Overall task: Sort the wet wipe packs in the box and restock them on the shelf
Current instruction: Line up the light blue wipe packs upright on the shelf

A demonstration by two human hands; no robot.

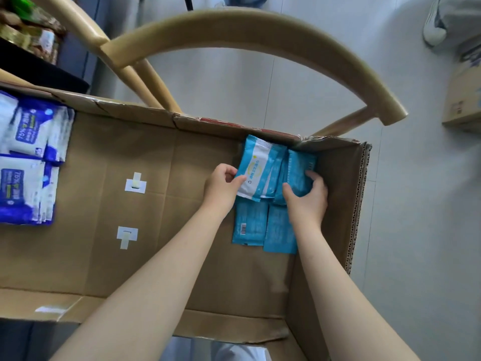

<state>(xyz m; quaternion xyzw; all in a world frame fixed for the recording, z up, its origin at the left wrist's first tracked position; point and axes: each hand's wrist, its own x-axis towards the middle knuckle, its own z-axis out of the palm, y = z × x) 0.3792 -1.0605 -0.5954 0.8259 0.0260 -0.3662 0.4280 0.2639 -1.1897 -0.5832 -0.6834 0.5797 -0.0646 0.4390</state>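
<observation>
The cardboard box (338, 194) stands open, seen from above, with both bare forearms reaching into its far right corner. There a cluster of light-blue wet wipe packs leans against the far wall. The left hand (221, 183) pinches the near corner of the white-fronted pack (256, 168), thumb on its face and fingers curled behind it, so the pack tilts up to the right of the hand. Just beside it, the right hand (308, 196) has its fingers curled over the upper edge of a plain blue pack (299, 168) and its thumb against the left side, close to the box's right wall. Between the two hands more blue packs stand squeezed together; their number is hard to tell. Nearer the person, two flat packs (250, 222) lie side by side on the box floor, partly under the right forearm. Well apart, at the left end of the box, dark-blue-and-white packs (26, 162) are stacked. Two taped paper tabs (135, 185) sit on the box floor between the groups. A wooden chair back (247, 29) curves behind the box
</observation>
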